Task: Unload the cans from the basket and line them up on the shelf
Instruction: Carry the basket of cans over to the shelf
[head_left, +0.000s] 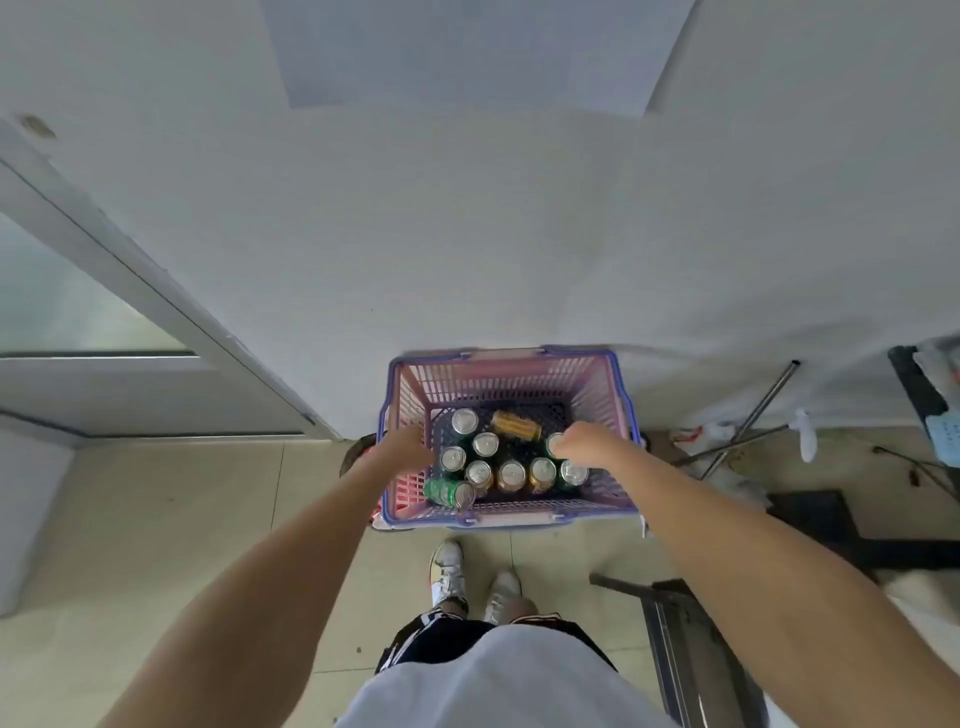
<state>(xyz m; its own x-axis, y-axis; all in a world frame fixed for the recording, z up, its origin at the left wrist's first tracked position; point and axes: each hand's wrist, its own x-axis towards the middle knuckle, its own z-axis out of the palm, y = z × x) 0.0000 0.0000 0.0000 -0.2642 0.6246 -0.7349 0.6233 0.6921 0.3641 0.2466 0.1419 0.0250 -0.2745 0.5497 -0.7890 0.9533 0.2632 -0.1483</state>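
Down on the tiled floor (156, 519), a pink slatted plastic basket (498, 375) holds silver-topped green and gold drink cans (511, 475), mostly upright. The left hand (410, 448) and right hand (587, 441) reach in, apart; their grip I cannot tell. The cans are likely smooth, rigid and fairly heavy: wrap the sidewall.

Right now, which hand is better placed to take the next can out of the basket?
The right hand: its fingers curl on an upright can in the basket. The left hand is over the left wall.

left hand (410, 448) and right hand (589, 444) reach into the pink basket (511, 519) of cans (511, 475).
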